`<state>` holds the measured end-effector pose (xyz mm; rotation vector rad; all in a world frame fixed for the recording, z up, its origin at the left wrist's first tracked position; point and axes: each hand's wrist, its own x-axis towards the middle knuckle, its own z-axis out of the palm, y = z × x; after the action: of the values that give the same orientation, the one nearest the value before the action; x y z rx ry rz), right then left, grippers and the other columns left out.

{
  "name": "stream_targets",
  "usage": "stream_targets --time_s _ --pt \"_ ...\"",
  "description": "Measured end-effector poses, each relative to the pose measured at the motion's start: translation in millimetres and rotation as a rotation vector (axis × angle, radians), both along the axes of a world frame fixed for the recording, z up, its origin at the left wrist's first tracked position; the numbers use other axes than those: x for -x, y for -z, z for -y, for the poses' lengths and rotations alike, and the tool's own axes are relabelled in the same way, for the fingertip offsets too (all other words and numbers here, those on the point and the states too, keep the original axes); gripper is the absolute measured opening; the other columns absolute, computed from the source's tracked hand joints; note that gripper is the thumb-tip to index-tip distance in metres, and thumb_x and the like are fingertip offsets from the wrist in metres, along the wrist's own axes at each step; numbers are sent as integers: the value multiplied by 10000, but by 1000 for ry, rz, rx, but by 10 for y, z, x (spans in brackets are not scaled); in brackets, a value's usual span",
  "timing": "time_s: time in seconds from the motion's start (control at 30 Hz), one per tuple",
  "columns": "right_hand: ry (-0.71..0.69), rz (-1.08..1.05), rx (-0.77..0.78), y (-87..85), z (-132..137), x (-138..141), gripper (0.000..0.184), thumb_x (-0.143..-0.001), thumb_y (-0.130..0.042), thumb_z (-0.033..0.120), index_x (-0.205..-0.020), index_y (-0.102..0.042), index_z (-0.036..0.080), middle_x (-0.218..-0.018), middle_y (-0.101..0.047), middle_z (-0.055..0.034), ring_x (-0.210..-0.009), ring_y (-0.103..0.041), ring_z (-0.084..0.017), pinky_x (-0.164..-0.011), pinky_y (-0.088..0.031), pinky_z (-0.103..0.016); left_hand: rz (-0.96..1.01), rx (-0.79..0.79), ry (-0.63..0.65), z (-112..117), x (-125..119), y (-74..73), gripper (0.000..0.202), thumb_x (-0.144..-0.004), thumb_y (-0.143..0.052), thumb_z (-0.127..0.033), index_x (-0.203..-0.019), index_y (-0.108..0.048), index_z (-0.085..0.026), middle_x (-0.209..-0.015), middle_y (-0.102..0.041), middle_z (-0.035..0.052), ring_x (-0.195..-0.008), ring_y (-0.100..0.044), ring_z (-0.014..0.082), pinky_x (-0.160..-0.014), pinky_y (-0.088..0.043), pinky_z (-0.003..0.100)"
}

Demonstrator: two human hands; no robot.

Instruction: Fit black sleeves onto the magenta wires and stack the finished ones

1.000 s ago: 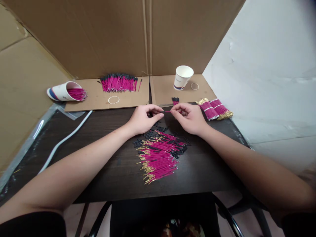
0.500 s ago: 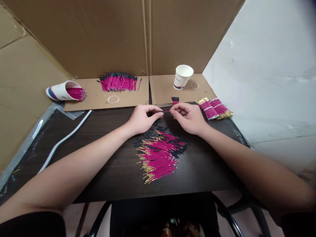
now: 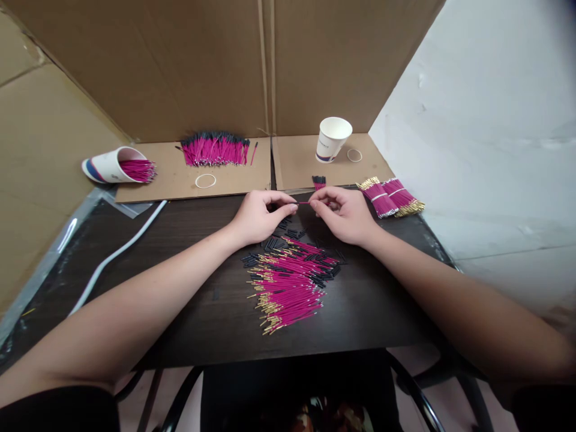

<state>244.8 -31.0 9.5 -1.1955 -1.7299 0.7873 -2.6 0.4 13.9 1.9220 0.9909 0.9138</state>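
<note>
My left hand (image 3: 261, 215) and my right hand (image 3: 345, 213) meet above the dark table (image 3: 189, 300), fingers pinched. Between them runs one thin pink wire (image 3: 304, 203), held at both ends; whatever sits in the left fingertips is too small to make out. Just below the hands lies a loose pile of pink wires with gold tips (image 3: 288, 285), mixed with short black sleeves (image 3: 274, 243).
On the cardboard at the back: a row of pink wires with black ends (image 3: 215, 149), a tipped paper cup holding wires (image 3: 114, 167), an upright paper cup (image 3: 332, 139), two rubber bands (image 3: 206, 180). Two banded wire bundles (image 3: 390, 197) lie right. A white cable (image 3: 117, 252) crosses left.
Nothing has visibly changed beyond a slight shift of the view; both hands stay pinched on the wire.
</note>
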Motion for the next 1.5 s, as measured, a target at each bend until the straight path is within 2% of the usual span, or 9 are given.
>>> stream_targets --time_s 0.37,0.5,0.63,0.7,0.83,0.9,1.0,1.17,1.5 --pt "-10 -8 -16 21 -10 -18 254 -1023 -736 453 -970 -792 211 -894 -786 -78 -722 -696 -239 -682 -557 -397 21 -2 2 -1 -7 -3 132 -1012 -818 -296 -1043 -907 -205 -960 -863 65 -890 -778 258 -881 -614 418" --pt "-2 30 -46 -15 -8 -35 243 -1045 -724 448 -984 -794 224 -923 -780 -78 -770 -695 -254 -717 -565 -410 25 10 -19 -4 -11 21 189 -980 -857 -307 -1125 -892 -191 -1001 -863 79 -899 -773 255 -843 -594 406" --pt "124 113 -218 -127 -44 -116 190 -1047 -726 387 -1008 -819 226 -1075 -728 -110 -806 -657 -252 -707 -544 -410 47 16 -10 -11 -7 59 293 -943 -877 -299 -1201 -846 -163 -1072 -864 106 -896 -757 245 -821 -566 397" --pt "206 170 -241 -169 -80 -178 176 -1043 -733 377 -1006 -822 230 -1045 -698 -110 -807 -637 -258 -702 -530 -409 36 13 -8 -15 -4 70 269 -937 -868 -279 -1180 -837 -166 -1072 -861 106 -906 -755 244 -858 -575 406" --pt "288 242 -180 -152 -141 -287 216 -1061 -725 403 -938 -769 231 -757 -639 -41 -683 -583 -237 -697 -505 -402 18 5 -1 -22 0 74 237 -942 -848 -248 -1166 -830 -173 -1064 -856 101 -922 -759 246 -889 -583 415" --pt "322 265 -134 -116 -156 -315 249 -1063 -736 420 -903 -745 230 -695 -646 -22 -606 -561 -218 -691 -500 -407 15 2 4 -22 0 72 224 -945 -841 -237 -1159 -828 -175 -1057 -854 97 -923 -758 244 -888 -583 412" --pt "375 334 -87 -79 -172 -324 293 -1041 -776 409 -818 -692 238 -677 -691 -35 -567 -593 -229 -702 -506 -431 16 -5 13 -18 -1 63 209 -947 -837 -232 -1148 -826 -175 -1045 -853 93 -918 -754 242 -884 -583 408" --pt "439 519 -51 -45 -225 -317 345 -1017 -781 323 -728 -602 268 -704 -721 -80 -678 -674 -313 -742 -521 -476 -9 -5 0 -9 -5 45 185 -950 -820 -221 -1131 -828 -183 -1046 -851 90 -927 -757 247 -901 -590 418" --pt "380 597 -40 8 -244 -285 230 -978 -751 231 -773 -649 254 -727 -726 -73 -684 -649 -294 -702 -490 -447 -9 -23 19 -15 3 55 167 -965 -813 -224 -1126 -828 -184 -1038 -846 82 -926 -750 244 -906 -579 413"
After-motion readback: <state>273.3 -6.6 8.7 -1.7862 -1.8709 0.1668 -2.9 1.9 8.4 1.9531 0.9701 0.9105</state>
